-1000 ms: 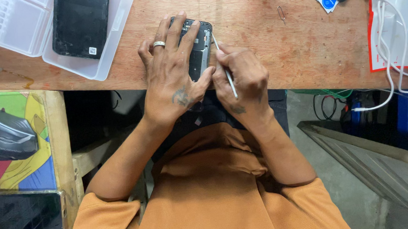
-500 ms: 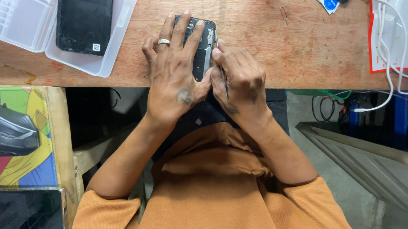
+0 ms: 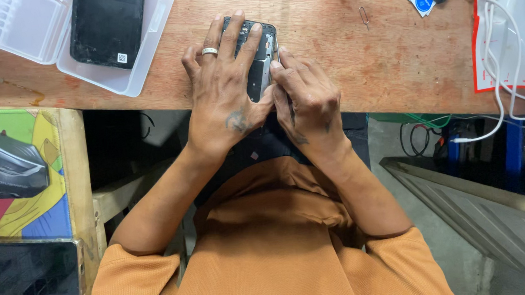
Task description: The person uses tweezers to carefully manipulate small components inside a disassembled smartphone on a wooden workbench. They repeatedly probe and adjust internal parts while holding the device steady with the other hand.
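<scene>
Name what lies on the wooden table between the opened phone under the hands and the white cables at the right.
In the head view, a small metal pin lies between the opened phone and the white cables; otherwise bare wood.

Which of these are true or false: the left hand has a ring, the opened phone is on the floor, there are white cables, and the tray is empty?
1. The left hand wears a silver ring. True.
2. The opened black phone lies on the floor. False: it lies on the brown wooden table.
3. White cables lie at the table's right. True.
4. The clear plastic tray is empty. False: it holds a flat black phone panel.
</scene>
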